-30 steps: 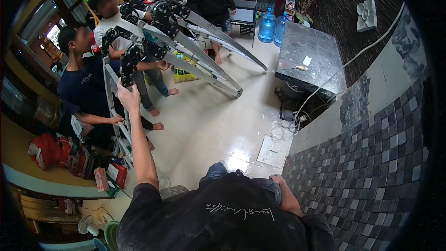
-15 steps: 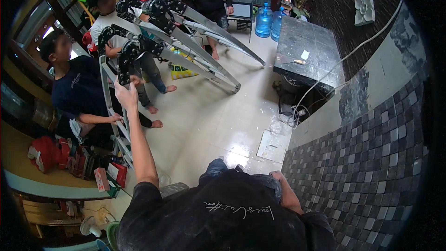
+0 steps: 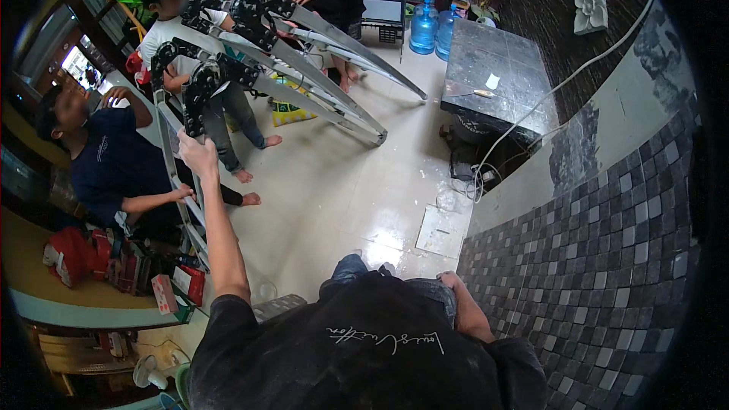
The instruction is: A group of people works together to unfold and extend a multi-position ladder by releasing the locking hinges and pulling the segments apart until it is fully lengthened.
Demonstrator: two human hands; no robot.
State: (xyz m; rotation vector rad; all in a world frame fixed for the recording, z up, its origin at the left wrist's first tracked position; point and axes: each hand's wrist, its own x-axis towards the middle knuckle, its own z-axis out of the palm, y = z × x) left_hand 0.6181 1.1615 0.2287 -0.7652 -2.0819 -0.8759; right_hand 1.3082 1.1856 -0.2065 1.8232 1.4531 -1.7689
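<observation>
"What's that one wearing, from where you stand?"

"A black T-shirt (image 3: 342,380); short sleeves (image 3: 234,326), forearms uncovered; thin white script (image 3: 387,341) slanting across the chest like a loose signature."

"I see pale, dusty patches on the black cloth too; what about below?"

"Denim (image 3: 437,293), the little that shows past the hem; bluer on one side, greyer on the other; left hand (image 3: 200,154) and right hand (image 3: 449,279) both bare."

Smooth silver metal ladder (image 3: 364,54), shiny black ladder joints (image 3: 205,80), glossy floor (image 3: 319,212) with a bright shine, see-through plastic bottles (image 3: 422,35), shiny dark surface (image 3: 524,68) with dusty-looking patches, matt cloth shirt (image 3: 364,311), bumpy dark wall (image 3: 547,11), dull stone-like wall tiles (image 3: 577,258), matt white carved flower (image 3: 591,7)
</observation>
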